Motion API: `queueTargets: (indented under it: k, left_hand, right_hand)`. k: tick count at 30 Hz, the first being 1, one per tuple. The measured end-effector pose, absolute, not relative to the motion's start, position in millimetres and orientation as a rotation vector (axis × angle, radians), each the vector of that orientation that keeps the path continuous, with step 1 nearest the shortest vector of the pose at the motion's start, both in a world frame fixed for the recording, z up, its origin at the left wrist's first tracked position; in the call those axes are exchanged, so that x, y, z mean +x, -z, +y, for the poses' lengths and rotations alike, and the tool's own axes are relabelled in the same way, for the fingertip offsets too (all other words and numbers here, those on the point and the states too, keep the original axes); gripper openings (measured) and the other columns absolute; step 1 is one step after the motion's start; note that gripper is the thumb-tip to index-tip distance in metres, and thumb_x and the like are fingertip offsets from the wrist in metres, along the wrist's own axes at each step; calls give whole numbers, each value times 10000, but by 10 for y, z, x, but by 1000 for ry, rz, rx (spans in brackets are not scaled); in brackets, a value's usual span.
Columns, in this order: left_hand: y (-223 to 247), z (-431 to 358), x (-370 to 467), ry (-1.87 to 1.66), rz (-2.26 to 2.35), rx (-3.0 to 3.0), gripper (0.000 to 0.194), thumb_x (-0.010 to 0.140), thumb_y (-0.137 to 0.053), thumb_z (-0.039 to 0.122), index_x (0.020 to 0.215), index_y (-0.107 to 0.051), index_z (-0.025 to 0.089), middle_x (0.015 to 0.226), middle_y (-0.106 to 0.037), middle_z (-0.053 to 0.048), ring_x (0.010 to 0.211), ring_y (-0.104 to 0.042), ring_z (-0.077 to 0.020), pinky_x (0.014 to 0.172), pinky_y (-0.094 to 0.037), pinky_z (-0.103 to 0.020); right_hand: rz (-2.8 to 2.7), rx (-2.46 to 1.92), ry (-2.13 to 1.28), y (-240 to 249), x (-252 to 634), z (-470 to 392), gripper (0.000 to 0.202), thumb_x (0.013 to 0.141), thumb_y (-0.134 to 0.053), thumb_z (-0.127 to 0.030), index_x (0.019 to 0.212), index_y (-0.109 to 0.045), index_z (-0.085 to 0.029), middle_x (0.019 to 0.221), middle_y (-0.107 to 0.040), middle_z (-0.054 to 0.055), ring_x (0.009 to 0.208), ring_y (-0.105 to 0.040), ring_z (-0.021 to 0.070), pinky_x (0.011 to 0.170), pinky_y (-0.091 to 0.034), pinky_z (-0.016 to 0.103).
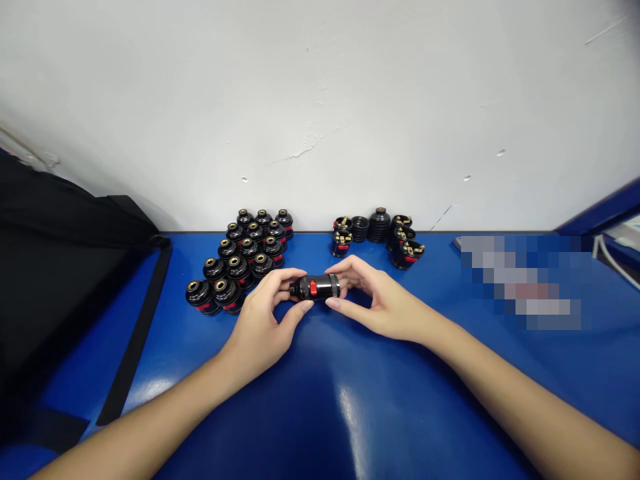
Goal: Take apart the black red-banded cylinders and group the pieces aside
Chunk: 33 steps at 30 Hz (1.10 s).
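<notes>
Between my two hands lies a black lamp socket [323, 287] on its side, its red switch facing up. My left hand [270, 308] grips its narrow, stepped end with thumb and fingers. The wider, ringed end is pinched by my right hand [373, 297]. Just behind my left hand stand several finished-looking black lamp sockets [240, 269] in rows, each with a brass-rimmed hole on top. Beyond my right hand are several open socket bodies [411, 253] with brass contacts and red switches, plus a black ribbed shell [379, 225] and a ribbed ring [359, 228].
Everything rests on a glossy blue table [320, 400] against a white wall [320, 120]. A black bag or cloth [60, 280] with a strap [135, 333] covers the left side. On the right lies a pixelated, unreadable object [530, 283], with a white cable [617, 263] near the blue frame.
</notes>
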State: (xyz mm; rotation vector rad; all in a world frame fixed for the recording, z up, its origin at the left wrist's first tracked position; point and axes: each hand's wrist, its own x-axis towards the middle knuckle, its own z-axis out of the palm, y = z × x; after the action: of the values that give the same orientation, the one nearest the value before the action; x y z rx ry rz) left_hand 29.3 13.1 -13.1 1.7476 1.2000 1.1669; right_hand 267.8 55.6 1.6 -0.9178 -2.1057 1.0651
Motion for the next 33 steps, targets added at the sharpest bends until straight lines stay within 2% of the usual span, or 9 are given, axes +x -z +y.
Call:
queueTargets:
  k: [4, 9, 11, 16, 22, 33]
  left_hand:
    - [94, 121, 292, -1089, 1185, 1804, 367, 1001, -665, 271, 1355, -589, 215, 1307, -676, -96, 1082, -727, -205, 966, -613, -366]
    - [23, 92, 298, -962, 1235, 1971, 296, 1035, -621, 327, 1310, -614, 219, 1159, -705, -62, 883, -669, -169, 815, -566, -319]
    - [-1, 79, 296, -901, 1227, 2006, 279, 1059, -575, 336, 1309, -594, 213, 1149, -702, -65, 864, -648, -171, 777, -540, -308]
    - [-55, 53, 276, -762, 1153, 1995, 266, 1109, -467, 364, 1311, -541, 208, 1149, -704, -71, 970, -659, -205, 830, -505, -321]
    - [-86, 19, 273, -786, 1158, 2015, 222, 1109, -456, 353, 1250, -541, 205, 1046, -693, -46, 885, -640, -191, 831, -486, -322]
    - [-122, 8, 279, -826, 1159, 2027, 209, 1103, -458, 334, 1240, -543, 201, 1069, -697, -57, 897, -647, -196, 812, -495, -314]
  right_hand:
    - [-2054, -860, -1159, -2, 2688, 583, 316, 963, -756, -437, 1144, -608, -226, 1052, -732, 43, 953, -724, 197, 906, -590, 366]
    - [-2070, -837, -1227, -32, 2681, 597, 321, 975, -744, -425, 1190, -617, -225, 1025, -747, 33, 933, -738, 190, 891, -600, 363]
    - [-2081, -844, -1277, -48, 2690, 594, 329, 970, -749, -438, 1172, -607, -221, 1017, -762, 38, 927, -749, 197, 886, -608, 375]
    - [-2137, -823, -1319, -119, 2693, 544, 296, 982, -737, -432, 1103, -565, -223, 985, -771, 31, 887, -751, 186, 844, -620, 356]
    - [-2248, -815, -1219, -198, 2658, 489, 250, 1020, -688, -399, 1129, -550, -220, 1010, -771, 49, 891, -755, 192, 817, -612, 345]
    - [-2316, -808, -1029, -249, 2634, 447, 193, 1042, -668, -360, 1130, -562, -225, 998, -756, 43, 868, -736, 185, 803, -596, 334]
